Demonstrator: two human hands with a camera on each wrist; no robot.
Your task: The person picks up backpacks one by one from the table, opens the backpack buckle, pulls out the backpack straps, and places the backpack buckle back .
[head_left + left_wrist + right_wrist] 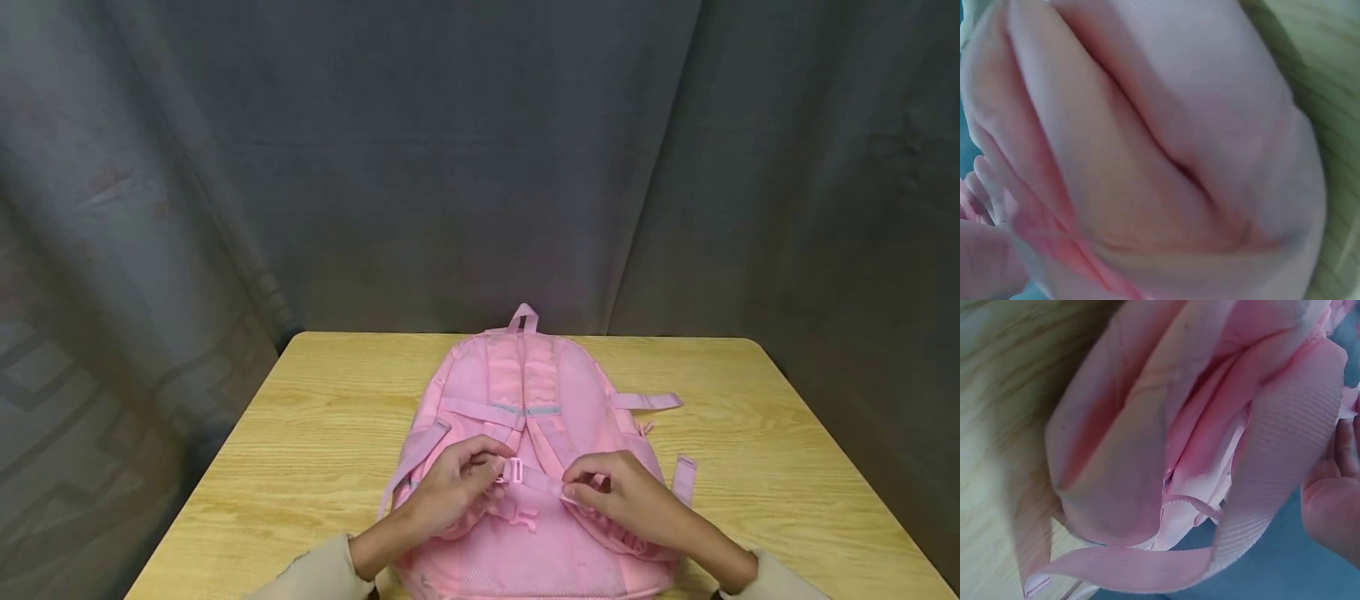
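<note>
A pink backpack (540,558) lies on the table with its shoulder-strap side up. Over its lower half, my left hand (453,483) pinches a pink plastic buckle (515,471) between thumb and fingers. A strap (542,482) runs from that buckle to my right hand (626,492), whose thumb and index finger pinch it. Just below the left fingertips, another pink plastic piece (525,521) lies on the back panel. In the right wrist view a loop of wide webbing (1272,444) hangs beside the bag's side, with part of the right hand (1335,500) at the edge.
The wooden table (315,433) extends to both sides of the bag. Loose strap ends (648,402) stick out on the right, and another strap (423,450) lies across the left side. A top handle (525,317) points toward the dark grey curtain (450,167) behind.
</note>
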